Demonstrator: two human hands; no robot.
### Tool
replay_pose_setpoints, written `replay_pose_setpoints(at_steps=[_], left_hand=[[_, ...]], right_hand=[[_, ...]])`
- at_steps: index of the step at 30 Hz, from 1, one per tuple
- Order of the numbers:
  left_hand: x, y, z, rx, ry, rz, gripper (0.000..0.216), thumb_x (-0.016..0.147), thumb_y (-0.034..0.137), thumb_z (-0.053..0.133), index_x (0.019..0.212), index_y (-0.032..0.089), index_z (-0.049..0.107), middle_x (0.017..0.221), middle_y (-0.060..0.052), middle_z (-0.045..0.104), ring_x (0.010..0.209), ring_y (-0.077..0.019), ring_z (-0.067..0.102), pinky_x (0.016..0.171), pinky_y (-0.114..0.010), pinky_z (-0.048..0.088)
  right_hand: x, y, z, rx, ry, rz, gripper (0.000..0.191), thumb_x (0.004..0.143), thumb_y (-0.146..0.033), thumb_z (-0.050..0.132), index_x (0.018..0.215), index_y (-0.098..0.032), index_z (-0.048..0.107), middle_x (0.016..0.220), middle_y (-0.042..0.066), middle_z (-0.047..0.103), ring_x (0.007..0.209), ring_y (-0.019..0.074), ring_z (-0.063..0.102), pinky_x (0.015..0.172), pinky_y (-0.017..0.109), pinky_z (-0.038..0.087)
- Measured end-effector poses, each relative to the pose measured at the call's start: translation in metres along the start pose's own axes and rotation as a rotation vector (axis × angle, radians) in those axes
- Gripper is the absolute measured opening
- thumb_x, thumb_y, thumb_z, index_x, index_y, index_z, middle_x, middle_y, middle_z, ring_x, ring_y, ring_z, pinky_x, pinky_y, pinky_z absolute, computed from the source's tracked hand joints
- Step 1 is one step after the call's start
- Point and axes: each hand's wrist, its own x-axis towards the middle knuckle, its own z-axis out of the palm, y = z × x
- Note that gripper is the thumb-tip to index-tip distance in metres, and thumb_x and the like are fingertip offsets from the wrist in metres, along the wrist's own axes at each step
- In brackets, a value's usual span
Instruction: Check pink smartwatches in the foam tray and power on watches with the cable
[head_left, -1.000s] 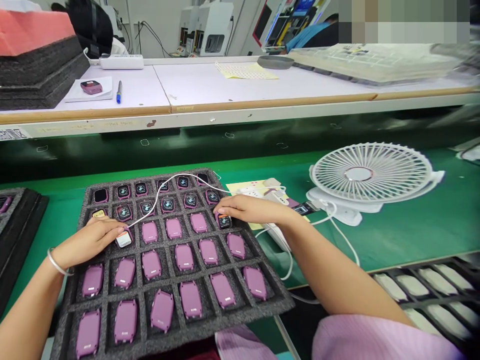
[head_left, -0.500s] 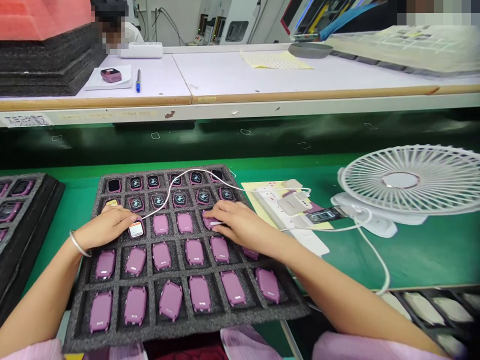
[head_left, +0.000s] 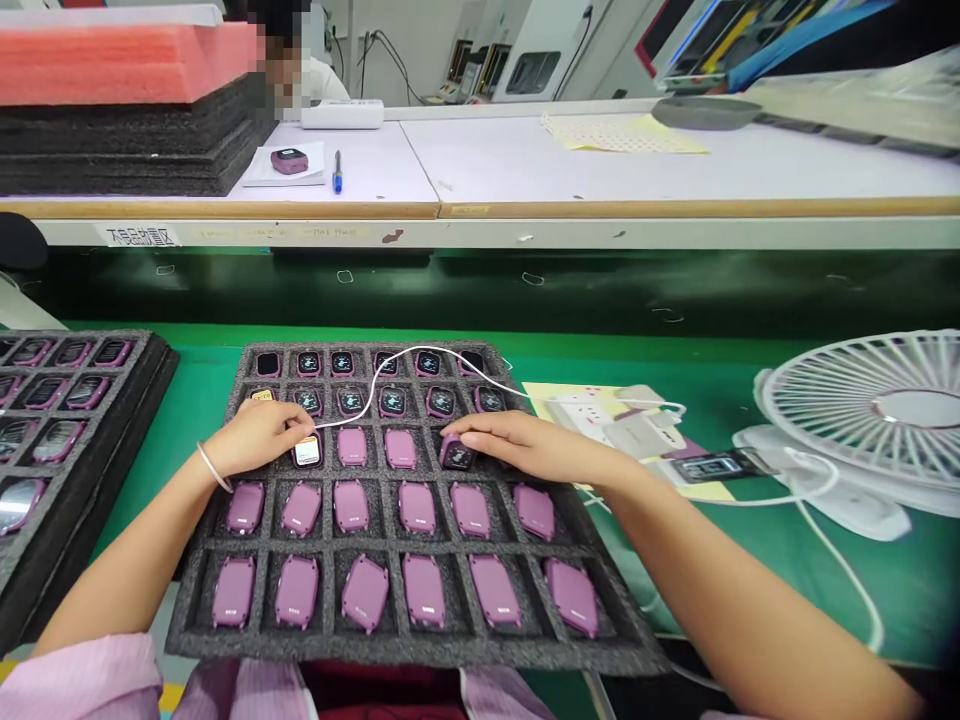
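Note:
A dark foam tray point(head_left: 247, 610) lies in front of me, its pockets filled with purple smartwatch bodies. The two far rows lie screen up; the near rows lie back up. My left hand point(head_left: 259, 437) rests on the tray's left side, its fingers closed on a white charging head point(head_left: 307, 452) that sits on a watch, with a white cable point(head_left: 375, 385) running off from it. My right hand point(head_left: 517, 443) lies over the third row, fingertips pinching a watch point(head_left: 455, 453) that is tilted in its pocket.
A second foam tray point(head_left: 45, 520) of screen-up watches sits at the left. A white desk fan point(head_left: 877, 420), a power strip point(head_left: 592, 410) and cables lie at the right on the green mat. Behind is a raised shelf with foam sheets point(head_left: 120, 130), a pen and another person.
My view swung left, so the tray now sits more centrally. My right hand shifted along the third row and now tips a watch screen-side up. My left hand stayed on the charging head.

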Motion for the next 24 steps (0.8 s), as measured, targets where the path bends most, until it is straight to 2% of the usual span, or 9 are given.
replay_pose_setpoints(at_steps=[2,4,7,10,14,17,19,21,24], left_hand=[[0.0,0.009,0.002,-0.01,0.144,-0.056,0.021,0.09,0.033,0.053,0.092,0.021,0.07,0.096,-0.003,0.074,0.086,-0.0219,0.064,0.082,-0.034,0.039],[0.002,0.021,0.007,-0.064,0.216,0.002,0.016,0.088,0.029,0.057,0.089,0.022,0.071,0.099,-0.003,0.072,0.086,-0.0204,0.064,0.079,-0.033,0.04],[0.005,0.039,0.021,-0.079,0.156,0.149,0.011,0.088,0.025,0.061,0.087,0.022,0.072,0.094,-0.002,0.072,0.087,-0.0194,0.064,0.082,-0.034,0.039],[0.007,0.051,0.033,0.099,0.1,0.168,0.006,0.088,0.024,0.065,0.089,0.023,0.071,0.092,-0.002,0.072,0.092,-0.0225,0.065,0.088,-0.04,0.036],[0.007,0.061,0.038,0.417,0.178,0.228,0.027,0.081,0.028,0.074,0.105,0.018,0.066,0.103,-0.01,0.07,0.099,-0.0301,0.062,0.092,-0.047,0.036],[0.01,0.064,0.033,0.527,0.184,0.315,0.023,0.082,0.027,0.072,0.1,0.014,0.065,0.096,-0.012,0.071,0.097,-0.0313,0.062,0.094,-0.048,0.038],[0.014,0.06,0.026,0.457,0.182,0.29,0.016,0.085,0.028,0.067,0.095,0.015,0.066,0.088,-0.011,0.072,0.092,-0.0299,0.064,0.093,-0.046,0.039],[0.019,0.052,0.019,0.257,0.184,0.202,0.018,0.09,0.03,0.057,0.097,0.016,0.066,0.086,-0.008,0.073,0.088,-0.027,0.065,0.089,-0.041,0.043],[0.025,0.037,0.01,-0.063,0.11,0.116,0.029,0.096,0.035,0.044,0.106,0.018,0.065,0.087,-0.005,0.074,0.081,-0.0217,0.067,0.078,-0.032,0.046]], right_hand=[[0.003,0.002,0.003,-0.052,0.05,-0.027,0.057,0.097,-0.057,0.032,0.12,-0.018,0.068,0.128,0.012,0.066,0.118,0.0297,0.061,0.106,0.044,0.042],[0.005,0.003,0.005,-0.087,0.06,-0.032,0.058,0.098,-0.055,0.03,0.122,-0.017,0.068,0.128,0.012,0.066,0.118,0.0295,0.061,0.106,0.045,0.042],[0.006,0.003,0.005,-0.125,0.055,-0.037,0.055,0.099,-0.05,0.03,0.12,-0.017,0.069,0.126,0.012,0.068,0.116,0.0283,0.062,0.105,0.043,0.044],[0.006,0.002,0.004,-0.14,0.062,-0.054,0.05,0.099,-0.044,0.032,0.116,-0.017,0.07,0.121,0.011,0.07,0.111,0.0275,0.065,0.1,0.041,0.047],[0.007,-0.001,0.004,-0.158,0.092,-0.036,0.046,0.099,-0.039,0.033,0.114,-0.016,0.07,0.12,0.012,0.071,0.11,0.0276,0.065,0.099,0.04,0.047],[0.009,-0.003,0.004,-0.195,0.097,-0.015,0.044,0.099,-0.034,0.032,0.107,-0.017,0.072,0.115,0.011,0.073,0.105,0.0265,0.067,0.096,0.038,0.048],[0.011,-0.005,0.004,-0.229,0.09,-0.023,0.041,0.099,-0.03,0.034,0.102,-0.018,0.073,0.111,0.011,0.074,0.101,0.026,0.068,0.093,0.037,0.049],[0.013,-0.005,0.004,-0.252,0.089,-0.034,0.037,0.098,-0.027,0.037,0.098,-0.019,0.073,0.108,0.01,0.074,0.098,0.0256,0.068,0.091,0.037,0.05],[0.015,-0.007,0.005,-0.272,0.197,0.007,0.028,0.095,-0.021,0.044,0.095,-0.018,0.071,0.101,0.01,0.074,0.094,0.0252,0.068,0.087,0.036,0.05]])
